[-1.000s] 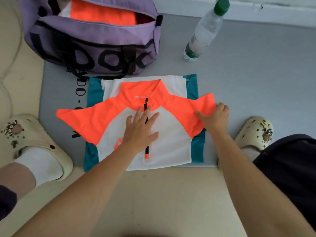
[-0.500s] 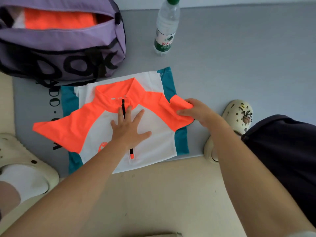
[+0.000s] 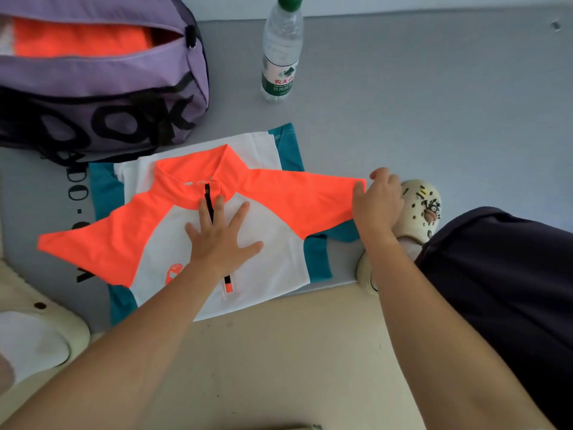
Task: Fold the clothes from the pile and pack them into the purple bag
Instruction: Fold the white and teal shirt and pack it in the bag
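1. On the grey mat (image 3: pixel 434 119), I see the orange-and-white shirt (image 3: pixel 266 243) lying flat beside the purple bag (image 3: pixel 102 85).
2. Left hand (image 3: pixel 221 240) presses its chest, fingers spread.
3. Right hand (image 3: pixel 376 201) pinches the right sleeve (image 3: pixel 310 197) end, stretched outward.
4. Water bottle (image 3: pixel 280 54) stands nearby.
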The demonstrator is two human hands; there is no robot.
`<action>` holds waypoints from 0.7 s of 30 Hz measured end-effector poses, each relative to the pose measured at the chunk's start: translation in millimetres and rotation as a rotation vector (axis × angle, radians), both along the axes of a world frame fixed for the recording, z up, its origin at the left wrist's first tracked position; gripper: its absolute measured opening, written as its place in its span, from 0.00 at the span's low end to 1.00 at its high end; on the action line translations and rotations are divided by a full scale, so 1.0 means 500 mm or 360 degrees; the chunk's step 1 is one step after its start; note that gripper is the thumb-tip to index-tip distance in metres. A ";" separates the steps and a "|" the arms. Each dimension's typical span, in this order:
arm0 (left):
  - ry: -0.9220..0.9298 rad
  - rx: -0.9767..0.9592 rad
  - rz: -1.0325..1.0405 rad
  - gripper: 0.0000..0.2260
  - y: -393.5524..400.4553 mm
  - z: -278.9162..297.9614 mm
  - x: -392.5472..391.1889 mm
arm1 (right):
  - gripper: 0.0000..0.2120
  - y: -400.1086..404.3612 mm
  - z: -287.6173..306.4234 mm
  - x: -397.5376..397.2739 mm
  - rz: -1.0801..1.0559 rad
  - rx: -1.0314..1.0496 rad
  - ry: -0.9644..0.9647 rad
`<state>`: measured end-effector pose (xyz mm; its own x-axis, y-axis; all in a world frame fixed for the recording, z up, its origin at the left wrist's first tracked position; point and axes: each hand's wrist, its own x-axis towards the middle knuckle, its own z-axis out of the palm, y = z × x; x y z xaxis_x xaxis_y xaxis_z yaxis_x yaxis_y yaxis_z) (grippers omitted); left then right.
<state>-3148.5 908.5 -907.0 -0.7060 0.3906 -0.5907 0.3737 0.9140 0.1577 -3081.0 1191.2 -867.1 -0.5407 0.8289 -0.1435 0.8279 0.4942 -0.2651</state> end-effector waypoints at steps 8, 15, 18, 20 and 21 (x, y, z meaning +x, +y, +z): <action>0.0017 0.0028 0.0003 0.39 -0.001 -0.004 -0.006 | 0.20 -0.056 -0.034 -0.082 0.0629 -0.0509 -0.0193; -0.0044 0.0487 0.0190 0.35 -0.015 0.028 -0.020 | 0.09 -0.076 -0.006 -0.094 0.0448 -0.0038 -0.0194; 0.0243 0.1000 0.0635 0.28 -0.092 0.054 -0.058 | 0.13 -0.148 -0.001 -0.095 0.0591 0.0070 -0.0167; 0.0477 0.0887 0.0813 0.22 -0.172 0.059 -0.086 | 0.17 -0.219 -0.004 -0.104 0.0853 0.0007 -0.0112; 0.0533 0.0751 0.0859 0.19 -0.212 0.059 -0.100 | 0.20 -0.260 -0.007 -0.109 0.1019 -0.0055 -0.0100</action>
<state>-3198.3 802.6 -877.7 -0.9804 0.0997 -0.1702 -0.0061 0.8471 0.5314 -3135.5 1061.1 -870.5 -0.9166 0.3392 -0.2118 0.3864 0.8877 -0.2504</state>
